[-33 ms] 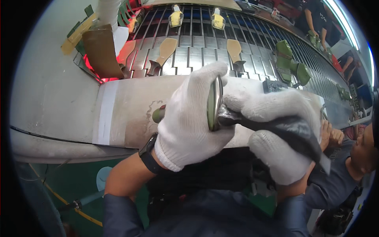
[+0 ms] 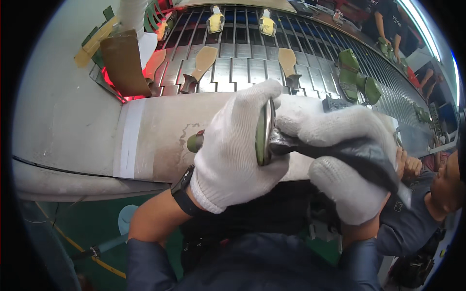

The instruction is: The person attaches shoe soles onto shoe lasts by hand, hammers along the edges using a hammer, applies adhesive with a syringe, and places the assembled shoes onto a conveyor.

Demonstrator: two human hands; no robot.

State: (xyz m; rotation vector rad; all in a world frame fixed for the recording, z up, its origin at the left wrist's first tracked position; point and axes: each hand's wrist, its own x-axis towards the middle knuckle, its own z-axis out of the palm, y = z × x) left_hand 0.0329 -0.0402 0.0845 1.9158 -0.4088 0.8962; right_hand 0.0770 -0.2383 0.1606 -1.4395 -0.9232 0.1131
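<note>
1. Grey and smooth, the desk point(image 2: 160, 140) sits right under both hands, with a white strip of tape point(image 2: 130, 138) across it.
2. Both hands wear white knit gloves. The left hand point(image 2: 238, 155) has its grip closed tight around a shoe form point(image 2: 264, 131), a greenish thing held on its edge above the desk.
3. The right hand point(image 2: 340, 160) has its grip shut on a dark cloth point(image 2: 359, 157) and presses the cloth against the shoe form.
4. The shoe form looks smooth, so I think it could slip out of the glove and drop onto the desk if the right hand pushes too hard.
5. The cloth hangs loose at one end, so it might snag or slide off the spot it is pressed on.
6. Behind the desk runs a long metal belt point(image 2: 252, 68) made of shiny slats. Tan soles point(image 2: 204, 60) and green shoe forms point(image 2: 354, 72) ride on it.
7. A red glow point(image 2: 114, 82) shines by a brown block at the left.
8. Another person in a grey shirt point(image 2: 412, 213) sits close on the right, and more people stand far along the belt.
</note>
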